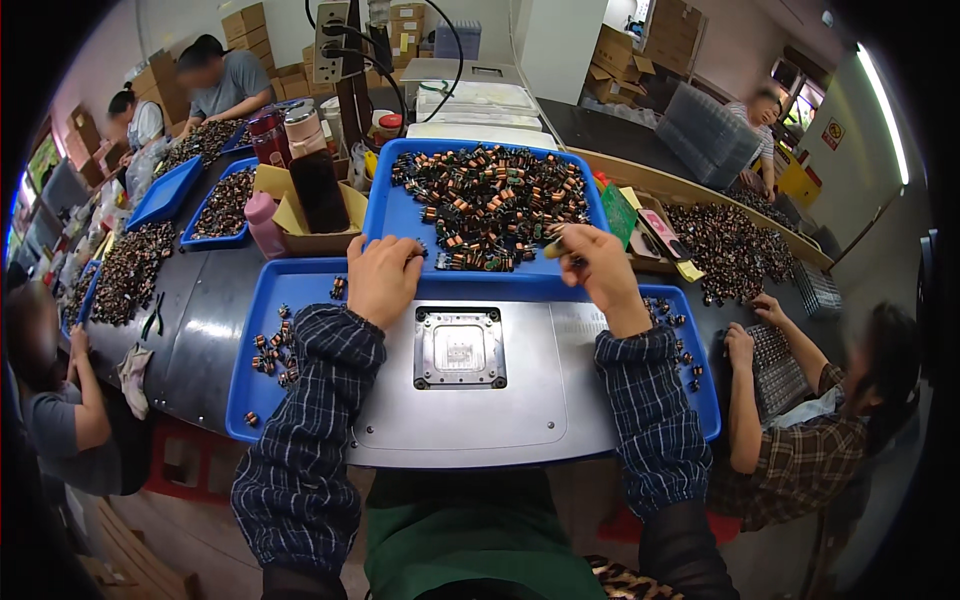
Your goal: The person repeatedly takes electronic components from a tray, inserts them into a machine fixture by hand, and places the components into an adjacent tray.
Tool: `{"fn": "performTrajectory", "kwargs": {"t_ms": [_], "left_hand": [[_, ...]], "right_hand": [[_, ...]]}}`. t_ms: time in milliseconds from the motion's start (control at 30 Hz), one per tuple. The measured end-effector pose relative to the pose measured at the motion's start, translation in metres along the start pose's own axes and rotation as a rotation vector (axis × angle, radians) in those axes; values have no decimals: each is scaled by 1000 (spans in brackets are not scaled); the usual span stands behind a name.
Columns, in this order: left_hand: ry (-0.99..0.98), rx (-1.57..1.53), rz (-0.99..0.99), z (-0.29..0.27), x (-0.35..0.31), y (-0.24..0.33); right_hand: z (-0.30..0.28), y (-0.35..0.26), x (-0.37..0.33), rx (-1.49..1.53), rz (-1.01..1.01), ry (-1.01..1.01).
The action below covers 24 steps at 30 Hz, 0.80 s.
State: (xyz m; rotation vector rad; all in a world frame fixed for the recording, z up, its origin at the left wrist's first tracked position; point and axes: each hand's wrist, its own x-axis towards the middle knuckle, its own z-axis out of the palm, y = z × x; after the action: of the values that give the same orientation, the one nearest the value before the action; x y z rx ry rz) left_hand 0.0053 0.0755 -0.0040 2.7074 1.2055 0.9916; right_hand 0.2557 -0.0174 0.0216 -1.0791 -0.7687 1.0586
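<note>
A heap of small copper-wound coils (480, 205) with dark cores fills much of the upper blue tray (378, 215). At that tray's near left corner is my left hand (383, 278), its fingers curled together, with a small dark piece at the fingertips that I cannot make out. My right hand (600, 268) is by the near right corner, slightly blurred. Its fingers are pinched, and a yellowish cover or piece shows at one fingertip; what they hold is unclear. Between my forearms lies a flat metal machine top (520, 400) with a square recessed fixture (459, 347).
A lower blue tray (245, 390) with loose coils extends under the metal top. A cardboard box (350, 215) holds a dark phone (318, 192), beside a pink bottle (265, 225). More coil heaps (735, 245) lie at right. Co-workers sit on both sides; one hand (740, 345) handles a gridded tray.
</note>
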Motion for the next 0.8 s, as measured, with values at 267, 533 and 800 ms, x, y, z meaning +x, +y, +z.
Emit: {"fn": "performTrajectory", "kwargs": {"t_ms": [267, 533, 800], "left_hand": [[134, -479, -88, 2, -3, 8], [207, -815, -224, -15, -28, 17], [-150, -856, -171, -22, -56, 34]], "right_hand": [[62, 37, -46, -934, -457, -577], [73, 42, -59, -1257, -613, -575], [59, 22, -34, -634, -265, -366]]}}
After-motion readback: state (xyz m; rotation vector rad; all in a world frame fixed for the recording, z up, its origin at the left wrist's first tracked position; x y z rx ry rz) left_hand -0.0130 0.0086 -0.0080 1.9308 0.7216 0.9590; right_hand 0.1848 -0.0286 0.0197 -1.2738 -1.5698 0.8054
